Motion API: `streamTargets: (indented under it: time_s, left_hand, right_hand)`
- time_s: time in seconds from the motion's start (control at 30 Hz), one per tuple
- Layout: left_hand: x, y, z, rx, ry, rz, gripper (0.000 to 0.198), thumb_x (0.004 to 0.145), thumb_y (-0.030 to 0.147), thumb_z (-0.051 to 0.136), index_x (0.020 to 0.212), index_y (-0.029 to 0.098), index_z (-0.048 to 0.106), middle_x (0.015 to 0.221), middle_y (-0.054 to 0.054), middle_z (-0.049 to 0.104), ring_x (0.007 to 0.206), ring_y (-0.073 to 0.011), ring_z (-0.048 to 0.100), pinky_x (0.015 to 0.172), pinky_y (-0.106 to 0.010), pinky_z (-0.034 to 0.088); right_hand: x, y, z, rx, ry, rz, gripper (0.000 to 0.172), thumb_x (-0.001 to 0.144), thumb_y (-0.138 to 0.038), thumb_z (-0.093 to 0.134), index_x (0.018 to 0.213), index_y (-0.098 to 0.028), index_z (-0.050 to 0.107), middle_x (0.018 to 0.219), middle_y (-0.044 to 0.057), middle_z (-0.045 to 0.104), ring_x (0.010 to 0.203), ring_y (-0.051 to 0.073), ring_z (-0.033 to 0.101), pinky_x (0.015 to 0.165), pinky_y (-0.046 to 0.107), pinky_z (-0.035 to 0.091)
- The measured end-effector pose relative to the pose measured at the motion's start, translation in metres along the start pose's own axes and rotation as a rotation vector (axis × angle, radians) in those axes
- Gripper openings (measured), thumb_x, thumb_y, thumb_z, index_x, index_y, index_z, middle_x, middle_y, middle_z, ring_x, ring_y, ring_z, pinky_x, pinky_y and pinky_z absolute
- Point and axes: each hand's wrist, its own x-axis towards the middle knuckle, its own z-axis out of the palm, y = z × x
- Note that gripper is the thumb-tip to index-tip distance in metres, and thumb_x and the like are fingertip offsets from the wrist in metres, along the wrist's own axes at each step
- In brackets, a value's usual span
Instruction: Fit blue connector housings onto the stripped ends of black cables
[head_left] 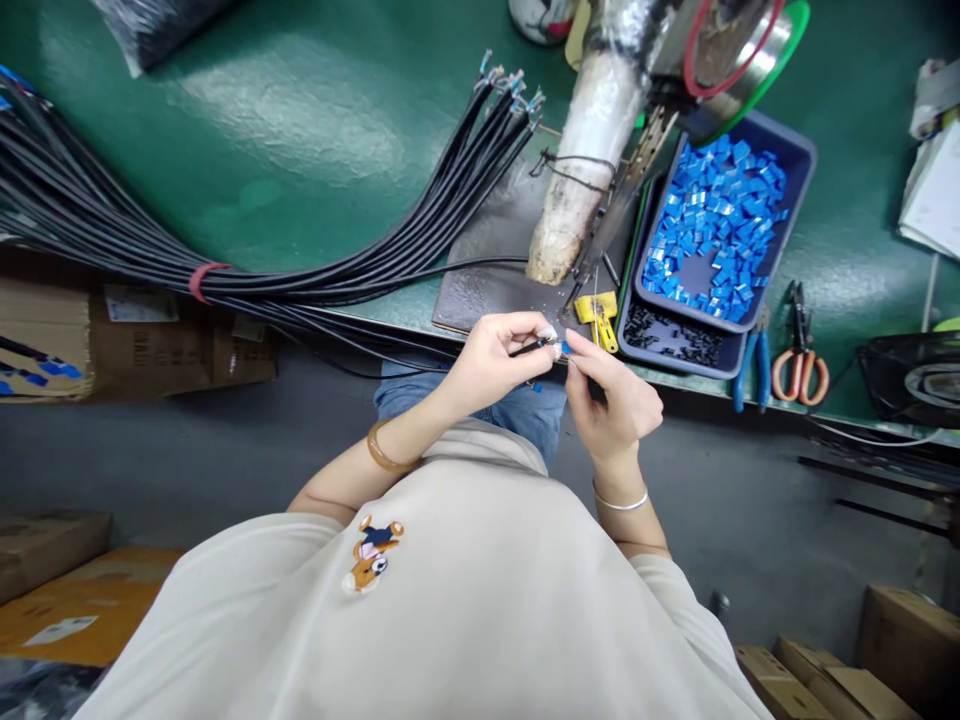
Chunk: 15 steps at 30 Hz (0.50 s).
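Note:
Just in front of the bench edge, my left hand [495,355] is closed in a pinch on the end of a black cable [528,347]. My right hand [616,398] meets it from the other side, thumb and forefinger pressed around a small blue connector [566,348] at the cable's tip. Fingertips hide most of the joint, so how far the wires sit inside cannot be seen. A bundle of black cables [322,280], tied with a red band [204,282], lies to the left with stripped ends fanned out.
Blue connectors [716,225] fill a grey bin [799,180] on the right, above a tray of small black parts [667,335]. Nearby lie a yellow cutter [602,320], blue-handled pliers [752,365] and orange-handled scissors [800,372]. A wrapped machine arm [585,160] overhangs a dark plate [480,260].

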Motion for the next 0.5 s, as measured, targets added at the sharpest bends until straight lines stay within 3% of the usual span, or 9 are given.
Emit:
streamTargets:
  time_s: [0.2, 0.4, 0.5]
  left_hand:
    - [-0.004, 0.000, 0.006, 0.065, 0.050, 0.021, 0.009, 0.079, 0.019, 0.064, 0.074, 0.013, 0.059, 0.070, 0.002, 0.053, 0.065, -0.0053, 0.047, 0.061, -0.017, 0.040]
    - [-0.004, 0.005, -0.001, -0.127, -0.006, -0.070, 0.019, 0.076, 0.022, 0.069, 0.090, 0.016, 0.056, 0.061, 0.007, 0.046, 0.052, -0.0032, 0.039, 0.050, -0.015, 0.033]
    - [-0.004, 0.003, -0.004, -0.144, -0.053, -0.114, 0.016, 0.077, 0.026, 0.069, 0.083, 0.014, 0.059, 0.063, 0.004, 0.049, 0.055, -0.0035, 0.041, 0.051, -0.016, 0.034]
  right_hand:
    - [0.005, -0.004, -0.001, 0.015, -0.034, 0.137, 0.017, 0.082, -0.007, 0.066, 0.093, -0.020, 0.063, 0.093, 0.004, 0.076, 0.087, 0.014, 0.073, 0.077, 0.023, 0.059]
    - [0.011, -0.006, -0.002, 0.292, 0.097, 0.545, 0.005, 0.085, -0.016, 0.065, 0.084, -0.021, 0.064, 0.085, 0.000, 0.071, 0.078, 0.013, 0.072, 0.067, 0.024, 0.059]
    - [0.012, -0.009, 0.001, 0.356, 0.115, 0.545, 0.006, 0.084, -0.016, 0.067, 0.082, -0.021, 0.064, 0.085, 0.000, 0.072, 0.080, 0.013, 0.072, 0.068, 0.025, 0.060]
